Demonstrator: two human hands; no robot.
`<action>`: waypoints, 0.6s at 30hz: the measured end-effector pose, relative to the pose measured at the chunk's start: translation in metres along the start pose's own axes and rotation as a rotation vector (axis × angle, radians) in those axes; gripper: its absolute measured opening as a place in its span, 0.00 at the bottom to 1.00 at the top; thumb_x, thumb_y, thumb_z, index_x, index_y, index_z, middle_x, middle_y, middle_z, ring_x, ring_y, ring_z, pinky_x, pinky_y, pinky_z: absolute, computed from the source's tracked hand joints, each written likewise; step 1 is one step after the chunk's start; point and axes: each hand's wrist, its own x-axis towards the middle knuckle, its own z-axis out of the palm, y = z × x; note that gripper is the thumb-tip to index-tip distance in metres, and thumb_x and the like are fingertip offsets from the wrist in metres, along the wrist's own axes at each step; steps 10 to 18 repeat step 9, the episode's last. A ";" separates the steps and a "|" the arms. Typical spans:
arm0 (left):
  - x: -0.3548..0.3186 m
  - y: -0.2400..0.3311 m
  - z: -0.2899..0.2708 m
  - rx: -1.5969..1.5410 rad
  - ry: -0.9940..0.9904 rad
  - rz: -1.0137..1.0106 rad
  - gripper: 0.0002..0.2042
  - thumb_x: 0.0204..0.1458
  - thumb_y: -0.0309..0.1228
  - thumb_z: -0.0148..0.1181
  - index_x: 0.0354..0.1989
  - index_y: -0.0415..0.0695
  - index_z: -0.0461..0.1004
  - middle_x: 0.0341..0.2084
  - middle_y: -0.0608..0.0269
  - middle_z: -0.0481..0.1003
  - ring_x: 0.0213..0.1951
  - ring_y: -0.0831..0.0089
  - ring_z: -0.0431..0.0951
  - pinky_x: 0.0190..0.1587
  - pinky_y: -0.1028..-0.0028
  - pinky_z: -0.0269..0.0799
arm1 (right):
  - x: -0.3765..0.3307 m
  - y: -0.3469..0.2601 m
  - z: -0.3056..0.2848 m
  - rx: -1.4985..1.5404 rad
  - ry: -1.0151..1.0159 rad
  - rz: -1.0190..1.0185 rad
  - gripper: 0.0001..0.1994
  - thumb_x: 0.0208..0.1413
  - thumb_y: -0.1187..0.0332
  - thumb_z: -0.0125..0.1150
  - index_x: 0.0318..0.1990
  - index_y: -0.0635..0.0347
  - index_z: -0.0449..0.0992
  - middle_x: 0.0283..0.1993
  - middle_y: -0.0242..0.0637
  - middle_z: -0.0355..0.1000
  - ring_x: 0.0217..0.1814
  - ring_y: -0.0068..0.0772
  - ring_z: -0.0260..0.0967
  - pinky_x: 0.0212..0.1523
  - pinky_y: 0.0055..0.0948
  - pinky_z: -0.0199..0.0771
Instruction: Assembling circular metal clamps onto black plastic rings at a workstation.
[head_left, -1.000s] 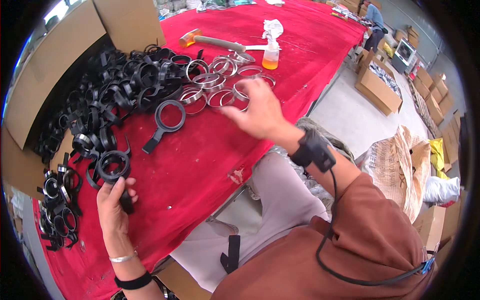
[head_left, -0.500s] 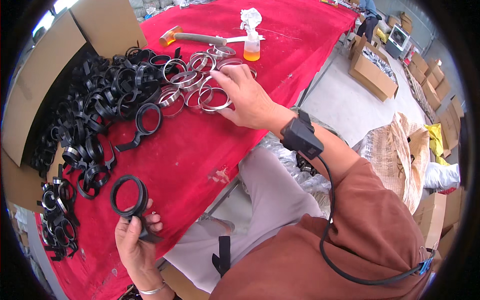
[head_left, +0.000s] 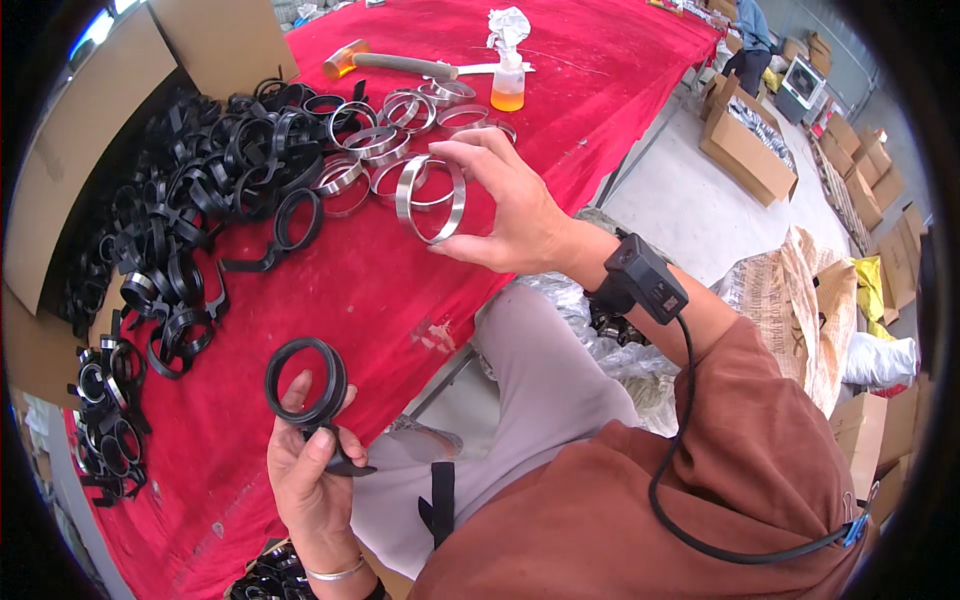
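Note:
My left hand (head_left: 312,470) grips a black ring with a short handle-like tab (head_left: 338,385), thumb on the tab and the round part upright above the fingers. In my right hand (head_left: 515,205) a shiny metal ring (head_left: 403,195) is pinched by its rim between thumb and fingers, held above the cloth. Just beyond it lie several loose metal rings (head_left: 385,148) in a cluster. To their left spreads a large heap of black tabbed rings (head_left: 190,190). One black tabbed ring (head_left: 298,220) lies at the heap's near edge.
A red cloth (head_left: 400,310) covers the table. A mallet (head_left: 405,65) and a spray bottle with orange liquid (head_left: 508,85) are at the back. Cardboard (head_left: 100,130) walls the heap; a second black pile (head_left: 110,420) sits left. Another person (head_left: 750,40) stands far right.
My right hand has lifted a metal ring off the cluster and drawn it slightly nearer. My left hand has shifted right with the black tabbed ring.

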 end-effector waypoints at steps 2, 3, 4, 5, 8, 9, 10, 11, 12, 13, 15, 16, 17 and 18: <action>-0.002 -0.001 0.002 -0.007 -0.005 0.003 0.33 0.43 0.23 0.63 0.58 0.32 0.55 0.42 0.31 0.70 0.23 0.67 0.75 0.27 0.73 0.73 | 0.000 -0.004 -0.001 0.043 -0.021 0.052 0.38 0.33 0.71 0.71 0.56 0.63 0.61 0.52 0.49 0.57 0.54 0.47 0.58 0.55 0.36 0.63; -0.003 -0.001 0.003 -0.012 -0.008 0.004 0.33 0.43 0.23 0.63 0.58 0.32 0.55 0.42 0.31 0.70 0.22 0.66 0.75 0.27 0.73 0.73 | 0.000 -0.005 -0.001 0.026 -0.022 0.030 0.37 0.33 0.71 0.71 0.56 0.63 0.61 0.52 0.49 0.57 0.55 0.47 0.58 0.55 0.36 0.63; -0.003 -0.002 0.003 -0.013 -0.006 0.005 0.33 0.43 0.23 0.63 0.58 0.32 0.55 0.42 0.31 0.70 0.22 0.66 0.75 0.27 0.73 0.73 | 0.001 -0.006 0.000 0.010 -0.023 0.008 0.37 0.34 0.70 0.71 0.56 0.63 0.61 0.52 0.49 0.57 0.55 0.48 0.58 0.55 0.36 0.63; -0.004 -0.002 0.004 -0.020 -0.026 0.008 0.33 0.43 0.25 0.63 0.59 0.32 0.55 0.43 0.31 0.70 0.22 0.66 0.75 0.27 0.73 0.73 | 0.002 -0.006 -0.001 0.013 -0.025 0.007 0.37 0.34 0.70 0.71 0.56 0.63 0.61 0.52 0.49 0.57 0.55 0.48 0.58 0.55 0.36 0.63; -0.008 -0.006 -0.001 -0.045 -0.036 -0.013 0.34 0.47 0.32 0.62 0.61 0.34 0.53 0.44 0.30 0.69 0.23 0.64 0.76 0.29 0.73 0.74 | 0.007 -0.011 0.002 -0.205 -0.229 -0.207 0.36 0.34 0.73 0.68 0.57 0.61 0.61 0.53 0.46 0.58 0.56 0.47 0.57 0.58 0.35 0.60; -0.009 -0.007 -0.003 -0.066 -0.040 -0.032 0.35 0.50 0.38 0.61 0.62 0.36 0.52 0.46 0.30 0.68 0.24 0.63 0.76 0.30 0.73 0.74 | 0.011 -0.016 0.002 -0.283 -0.312 -0.258 0.36 0.33 0.75 0.67 0.57 0.60 0.61 0.53 0.45 0.58 0.57 0.46 0.55 0.59 0.35 0.59; -0.009 -0.007 -0.003 -0.066 -0.040 -0.032 0.35 0.50 0.38 0.61 0.62 0.36 0.52 0.46 0.30 0.68 0.24 0.63 0.76 0.30 0.73 0.74 | 0.011 -0.016 0.002 -0.283 -0.312 -0.258 0.36 0.33 0.75 0.67 0.57 0.60 0.61 0.53 0.45 0.58 0.57 0.46 0.55 0.59 0.35 0.59; -0.009 -0.007 -0.003 -0.066 -0.040 -0.032 0.35 0.50 0.38 0.61 0.62 0.36 0.52 0.46 0.30 0.68 0.24 0.63 0.76 0.30 0.73 0.74 | 0.011 -0.016 0.002 -0.283 -0.312 -0.258 0.36 0.33 0.75 0.67 0.57 0.60 0.61 0.53 0.45 0.58 0.57 0.46 0.55 0.59 0.35 0.59; -0.009 -0.007 -0.003 -0.066 -0.040 -0.032 0.35 0.50 0.38 0.61 0.62 0.36 0.52 0.46 0.30 0.68 0.24 0.63 0.76 0.30 0.73 0.74 | 0.011 -0.016 0.002 -0.283 -0.312 -0.258 0.36 0.33 0.75 0.67 0.57 0.60 0.61 0.53 0.45 0.58 0.57 0.46 0.55 0.59 0.35 0.59; -0.009 -0.007 -0.003 -0.066 -0.040 -0.032 0.35 0.50 0.38 0.61 0.62 0.36 0.52 0.46 0.30 0.68 0.24 0.63 0.76 0.30 0.73 0.74 | 0.011 -0.016 0.002 -0.283 -0.312 -0.258 0.36 0.33 0.75 0.67 0.57 0.60 0.61 0.53 0.45 0.58 0.57 0.46 0.55 0.59 0.35 0.59; -0.009 -0.007 -0.003 -0.066 -0.040 -0.032 0.35 0.50 0.38 0.61 0.62 0.36 0.52 0.46 0.30 0.68 0.24 0.63 0.76 0.30 0.73 0.74 | 0.011 -0.016 0.002 -0.283 -0.312 -0.258 0.36 0.33 0.75 0.67 0.57 0.60 0.61 0.53 0.45 0.58 0.57 0.46 0.55 0.59 0.35 0.59; -0.009 -0.007 -0.003 -0.066 -0.040 -0.032 0.35 0.50 0.38 0.61 0.62 0.36 0.52 0.46 0.30 0.68 0.24 0.63 0.76 0.30 0.73 0.74 | 0.011 -0.016 0.002 -0.283 -0.312 -0.258 0.36 0.33 0.75 0.67 0.57 0.60 0.61 0.53 0.45 0.58 0.57 0.46 0.55 0.59 0.35 0.59; -0.009 -0.007 -0.003 -0.066 -0.040 -0.032 0.35 0.50 0.38 0.61 0.62 0.36 0.52 0.46 0.30 0.68 0.24 0.63 0.76 0.30 0.73 0.74 | 0.011 -0.016 0.002 -0.283 -0.312 -0.258 0.36 0.33 0.75 0.67 0.57 0.60 0.61 0.53 0.45 0.58 0.57 0.46 0.55 0.59 0.35 0.59; -0.009 -0.007 -0.003 -0.066 -0.040 -0.032 0.35 0.50 0.38 0.61 0.62 0.36 0.52 0.46 0.30 0.68 0.24 0.63 0.76 0.30 0.73 0.74 | 0.011 -0.016 0.002 -0.283 -0.312 -0.258 0.36 0.33 0.75 0.67 0.57 0.60 0.61 0.53 0.45 0.58 0.57 0.46 0.55 0.59 0.35 0.59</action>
